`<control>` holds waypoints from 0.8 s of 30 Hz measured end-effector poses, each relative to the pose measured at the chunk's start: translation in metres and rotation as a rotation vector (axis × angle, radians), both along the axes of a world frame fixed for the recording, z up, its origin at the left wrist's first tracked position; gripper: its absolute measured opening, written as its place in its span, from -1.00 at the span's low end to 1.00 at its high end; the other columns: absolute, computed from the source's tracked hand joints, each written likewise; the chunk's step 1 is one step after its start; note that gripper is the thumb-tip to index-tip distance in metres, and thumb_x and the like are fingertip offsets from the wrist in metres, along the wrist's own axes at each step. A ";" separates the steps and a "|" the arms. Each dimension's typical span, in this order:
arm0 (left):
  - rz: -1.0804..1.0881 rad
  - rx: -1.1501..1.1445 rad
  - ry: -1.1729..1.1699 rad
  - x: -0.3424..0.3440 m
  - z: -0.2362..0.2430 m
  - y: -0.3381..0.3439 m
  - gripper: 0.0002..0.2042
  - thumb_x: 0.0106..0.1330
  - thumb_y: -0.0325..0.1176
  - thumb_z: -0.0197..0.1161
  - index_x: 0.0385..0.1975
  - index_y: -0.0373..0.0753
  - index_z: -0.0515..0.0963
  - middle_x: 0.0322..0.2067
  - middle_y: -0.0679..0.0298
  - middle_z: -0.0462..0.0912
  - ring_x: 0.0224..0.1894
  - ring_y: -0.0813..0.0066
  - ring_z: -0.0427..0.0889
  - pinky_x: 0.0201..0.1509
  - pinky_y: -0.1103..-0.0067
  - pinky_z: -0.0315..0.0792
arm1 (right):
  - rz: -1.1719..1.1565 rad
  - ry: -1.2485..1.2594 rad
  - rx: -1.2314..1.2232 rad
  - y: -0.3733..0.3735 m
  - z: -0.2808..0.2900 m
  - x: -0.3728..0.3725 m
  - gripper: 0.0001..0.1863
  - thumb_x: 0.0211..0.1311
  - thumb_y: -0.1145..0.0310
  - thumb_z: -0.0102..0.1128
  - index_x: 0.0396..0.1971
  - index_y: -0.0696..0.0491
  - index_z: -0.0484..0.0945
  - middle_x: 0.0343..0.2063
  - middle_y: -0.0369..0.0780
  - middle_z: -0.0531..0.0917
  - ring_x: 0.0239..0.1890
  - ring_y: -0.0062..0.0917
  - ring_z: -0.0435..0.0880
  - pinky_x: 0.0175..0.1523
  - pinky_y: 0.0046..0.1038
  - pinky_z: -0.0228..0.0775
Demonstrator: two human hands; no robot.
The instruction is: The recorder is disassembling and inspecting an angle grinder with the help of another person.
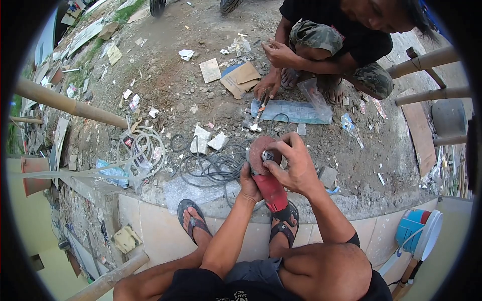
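Between my knees I hold a red angle grinder with its round reddish-brown disc facing up. My left hand is closed around the grinder's head from the left, just below the disc. With thumb and index finger, my right hand pinches at the metal locking nut in the disc's middle. The grinder's lower end points toward my right foot, and a dark cable lies coiled on the ground to its left.
Across from me a person squats, one hand on a hammer-like tool beside a bluish flat strip. Clear hose and broken tile pieces lie left. A bamboo pole juts in; a blue-and-white bucket stands right.
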State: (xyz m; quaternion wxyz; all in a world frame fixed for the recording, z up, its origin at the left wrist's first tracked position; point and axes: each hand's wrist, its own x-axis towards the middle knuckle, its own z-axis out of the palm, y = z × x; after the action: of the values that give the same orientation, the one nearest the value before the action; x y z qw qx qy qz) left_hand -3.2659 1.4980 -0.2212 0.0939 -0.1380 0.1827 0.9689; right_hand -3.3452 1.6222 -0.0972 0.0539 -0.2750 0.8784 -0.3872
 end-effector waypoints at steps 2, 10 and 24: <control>-0.020 0.034 -0.045 0.000 -0.002 0.002 -0.06 0.04 0.41 0.15 0.36 -0.10 0.19 0.27 0.16 0.36 0.28 0.24 0.41 0.35 0.28 0.34 | 0.162 0.064 -0.186 0.001 -0.006 -0.004 -0.54 -0.11 0.48 0.38 -0.09 0.01 0.57 -0.18 -0.12 0.45 -0.20 -0.30 0.54 -0.10 -0.35 0.44; 0.010 -0.002 -0.093 -0.001 0.004 0.007 -0.05 0.05 0.45 0.09 0.34 -0.15 0.22 0.21 0.11 0.40 0.23 0.19 0.46 0.29 0.25 0.40 | 0.131 0.068 -0.172 -0.004 -0.003 0.000 -0.59 -0.13 0.60 0.24 -0.15 0.06 0.58 -0.24 -0.13 0.49 -0.28 -0.31 0.56 -0.14 -0.41 0.45; -0.228 0.245 0.046 0.009 -0.030 0.005 0.01 -0.22 0.68 0.04 -0.09 -0.26 0.49 -0.41 0.03 0.60 -0.42 0.16 0.63 -0.32 0.28 0.54 | -0.171 -0.870 -0.544 0.012 -0.038 0.007 -0.70 0.26 0.17 0.30 -0.39 0.13 0.55 -0.58 -0.39 0.47 -0.56 -0.75 0.32 -0.47 -0.63 0.15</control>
State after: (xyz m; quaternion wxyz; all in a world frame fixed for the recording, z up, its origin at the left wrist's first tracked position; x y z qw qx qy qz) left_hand -3.2566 1.5030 -0.2516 0.2150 -0.0815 0.0796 0.9699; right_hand -3.3379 1.6339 -0.1353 0.3088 -0.0197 0.6616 -0.6831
